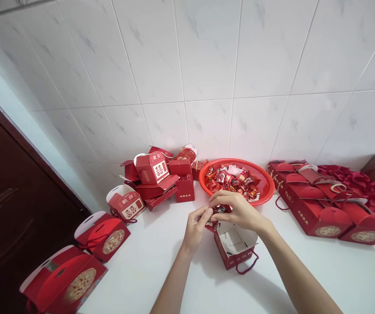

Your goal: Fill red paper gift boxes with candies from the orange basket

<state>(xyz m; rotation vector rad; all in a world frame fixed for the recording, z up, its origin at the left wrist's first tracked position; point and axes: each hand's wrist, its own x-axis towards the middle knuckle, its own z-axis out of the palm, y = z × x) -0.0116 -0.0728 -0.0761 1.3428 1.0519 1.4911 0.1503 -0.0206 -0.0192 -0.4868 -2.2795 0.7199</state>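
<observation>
My left hand [195, 229] is closed, thumb and fingers pinched at the edge of dark red-and-white wrapped candy [220, 210]. My right hand [239, 210] curls over the same candy from the right, its fingers closed on it. I cannot tell whether it is one piece or more. Just below the hands stands a small red gift box [228, 261], its top open, showing a white inside and a dark red cord handle at the front. Behind my right hand, a red plastic basket [270, 186] holds many wrapped candies [233, 176]; the hand hides part of its near rim.
Empty-looking red boxes [154, 168] are piled at the back left by the tiled wall [207, 61]. More open boxes [111, 240] line the left side of the white table [135, 270]. Rows of closed boxes [308, 200] and dark red ribbon or petals [357, 183] lie on the right.
</observation>
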